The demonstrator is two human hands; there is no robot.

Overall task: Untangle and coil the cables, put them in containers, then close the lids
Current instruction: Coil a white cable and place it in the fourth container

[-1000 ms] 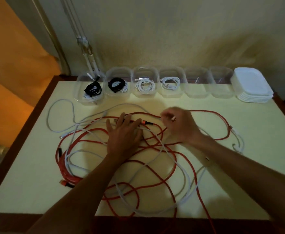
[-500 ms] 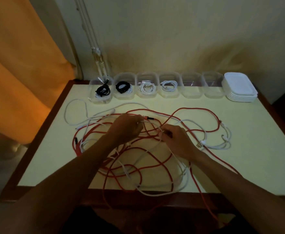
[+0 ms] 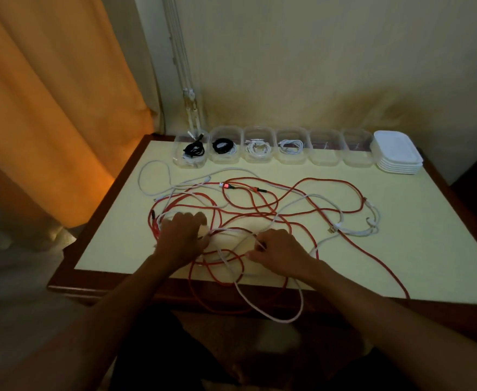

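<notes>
Red cables (image 3: 271, 206) and white cables (image 3: 313, 197) lie tangled together across the middle of the pale table (image 3: 429, 263), loops crossing one another from the left side to the right, with a few strands hanging over the near edge. One white loop (image 3: 274, 314) droops well below that edge, and a red strand runs off the table at the near right. A red plug (image 3: 226, 186) glows among the strands toward the far side. The left hand (image 3: 183, 235) rests knuckles-up on the tangle near the left, fingers curled down onto red and white strands; whether it actually grips them cannot be told. The right hand (image 3: 279, 253) sits just beside it, nearer the edge, fingers bent and pinching a white strand at its fingertips. Along the far edge stands a row of six clear containers (image 3: 325, 162), all open. The leftmost two hold black coils (image 3: 193, 150), the next two hold white coils (image 3: 258, 148), and the last two look unfilled, though the dim light makes it hard to be sure. A stack of white lids (image 3: 396, 153) sits just beside the rightmost container. An orange curtain (image 3: 48, 94) hangs left of the table, and a pale wall (image 3: 316, 52) stands behind it.
</notes>
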